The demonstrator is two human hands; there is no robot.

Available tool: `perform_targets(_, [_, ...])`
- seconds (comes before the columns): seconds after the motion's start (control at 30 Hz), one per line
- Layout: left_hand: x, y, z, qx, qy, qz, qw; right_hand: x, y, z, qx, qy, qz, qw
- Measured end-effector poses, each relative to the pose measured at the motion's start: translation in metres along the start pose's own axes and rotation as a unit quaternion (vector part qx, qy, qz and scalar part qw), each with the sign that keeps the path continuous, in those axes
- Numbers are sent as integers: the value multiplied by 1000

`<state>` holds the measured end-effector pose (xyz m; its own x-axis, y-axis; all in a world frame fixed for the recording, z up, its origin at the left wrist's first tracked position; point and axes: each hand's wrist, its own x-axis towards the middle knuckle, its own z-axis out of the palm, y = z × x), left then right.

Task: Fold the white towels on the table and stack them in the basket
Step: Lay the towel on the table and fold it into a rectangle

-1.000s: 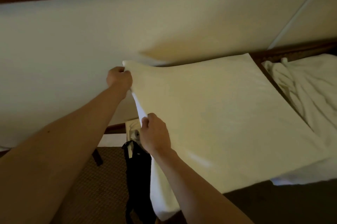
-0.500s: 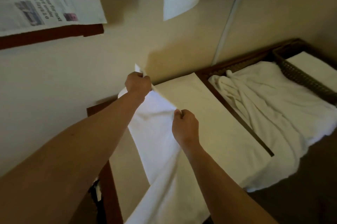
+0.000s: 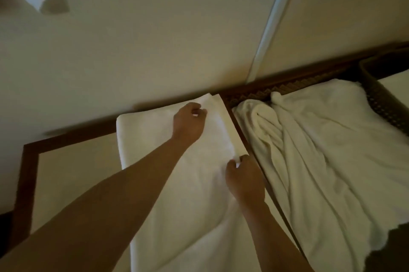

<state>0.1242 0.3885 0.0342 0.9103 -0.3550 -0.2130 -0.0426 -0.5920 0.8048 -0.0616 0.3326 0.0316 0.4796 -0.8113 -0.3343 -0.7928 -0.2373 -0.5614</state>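
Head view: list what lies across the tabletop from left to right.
Bare table → towel being folded, with the left hand then the right hand pinching its right edge → crumpled towel → basket.

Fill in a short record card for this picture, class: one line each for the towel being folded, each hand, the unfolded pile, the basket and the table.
towel being folded: white towel lies flat on the table, far edge near the wall
left hand: left hand grips the towel's far right corner
right hand: right hand pinches the towel's right edge, nearer the person
unfolded pile: crumpled towels lie heaped to the right
basket: dark woven basket at far right, something white inside
table: dark-framed table, pale top
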Motion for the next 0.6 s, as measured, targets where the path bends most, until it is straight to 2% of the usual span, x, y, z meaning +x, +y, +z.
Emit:
perform_targets(0.07, [3, -24, -32, 52, 61, 48, 996, 21, -23, 0, -16, -22, -43, 999])
perform_targets(0.13, [12, -51, -69, 178, 100, 92, 975, 49, -52, 4, -21, -46, -77, 996])
perform_targets(0.2, [25, -73, -105, 324, 78, 69, 940, 83, -77, 13, -26, -73, -101, 992])
perform_targets(0.27, [35, -86, -131, 395, 17, 14, 919, 109, -91, 23, -28, -85, -130, 987])
perform_targets(0.33, [42, -95, -143, 403, -22, -15, 915, 122, -92, 29, -43, -75, -177, 980])
perform_targets(0.4, [47, -101, -146, 397, -34, -19, 917, 125, -84, 31, 7, -44, -194, 980])
perform_targets(0.5, [53, -105, -148, 386, -29, -45, 921, 125, -73, 30, 96, 8, -146, 985])
perform_targets(0.6, [59, -105, -150, 379, -27, -54, 923, 137, -79, 33, 42, -15, -133, 990])
